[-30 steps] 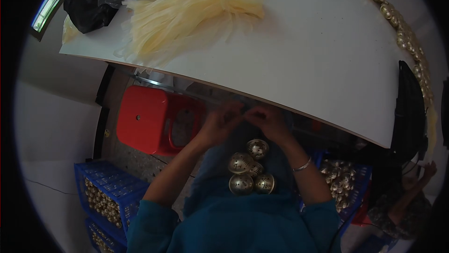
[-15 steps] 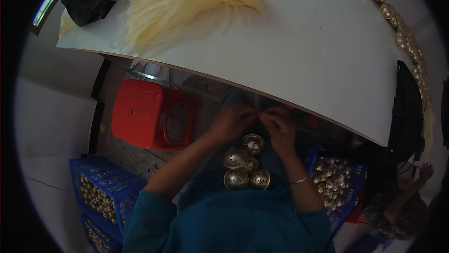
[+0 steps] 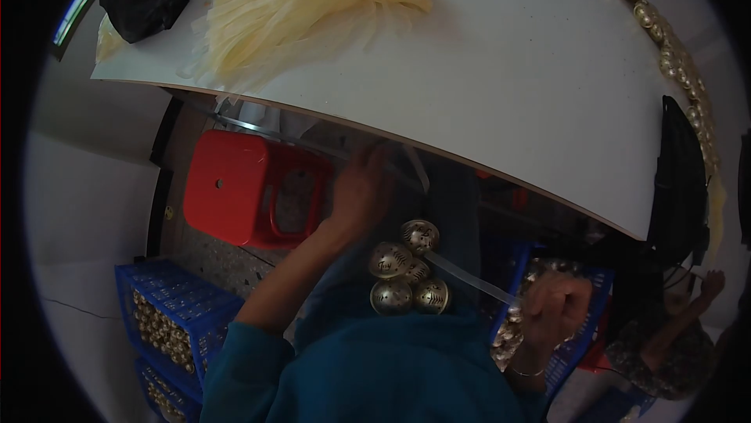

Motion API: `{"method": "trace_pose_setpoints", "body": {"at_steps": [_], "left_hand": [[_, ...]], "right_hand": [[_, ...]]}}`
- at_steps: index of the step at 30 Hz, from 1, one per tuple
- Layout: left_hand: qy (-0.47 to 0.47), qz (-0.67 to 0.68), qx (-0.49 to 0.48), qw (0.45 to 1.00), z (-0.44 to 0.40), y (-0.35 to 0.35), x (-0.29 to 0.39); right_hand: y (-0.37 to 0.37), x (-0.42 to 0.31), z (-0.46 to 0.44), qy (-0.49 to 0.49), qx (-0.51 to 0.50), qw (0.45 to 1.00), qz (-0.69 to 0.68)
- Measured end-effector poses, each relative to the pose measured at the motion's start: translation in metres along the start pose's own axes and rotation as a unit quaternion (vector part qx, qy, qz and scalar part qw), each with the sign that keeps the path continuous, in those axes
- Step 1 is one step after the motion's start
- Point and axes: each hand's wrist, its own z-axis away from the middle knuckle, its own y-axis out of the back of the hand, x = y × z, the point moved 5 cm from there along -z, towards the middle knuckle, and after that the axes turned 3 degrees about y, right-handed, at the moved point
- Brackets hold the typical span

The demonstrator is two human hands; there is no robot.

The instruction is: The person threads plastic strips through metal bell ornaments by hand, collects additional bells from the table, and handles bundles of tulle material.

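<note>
Several shiny metallic bells with dark markings sit in a cluster on my lap. A pale translucent ribbon runs from the top bell to my right hand, whose curled fingers grip its end out to the right, above a crate. My left hand hovers above my knee, left of the bells; it is dark and smeared, so its fingers do not show clearly. Close to it, another stretch of pale ribbon hangs by the table edge, and I cannot tell whether the hand touches it.
The white table bears a pile of yellow ribbons, a black bag and a row of gold bells. A red stool stands left. Blue crates of bells flank me. Another person is at lower right.
My hands were together above the bells. The right hand has swung down and right, drawing the ribbon taut; the left has moved slightly left and up.
</note>
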Motion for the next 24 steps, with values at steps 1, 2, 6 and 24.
{"method": "trace_pose_setpoints", "body": {"at_steps": [1,2,6,24], "left_hand": [[0.012,0.067,-0.104,0.992,0.002,0.007,0.006],[0.025,0.132,-0.207,0.969,0.01,0.007,0.011],[-0.101,0.145,-0.391,0.903,0.037,-0.009,0.04],[0.059,0.53,-0.356,0.768,0.033,0.013,0.022]], "right_hand": [[0.007,-0.016,0.002,0.041,-0.018,0.97,0.239],[0.01,-0.024,0.005,0.079,-0.034,0.882,0.464],[0.018,0.002,-0.015,-0.008,-0.073,0.799,0.597],[-0.007,0.085,-0.012,-0.342,-0.073,0.915,0.202]]}}
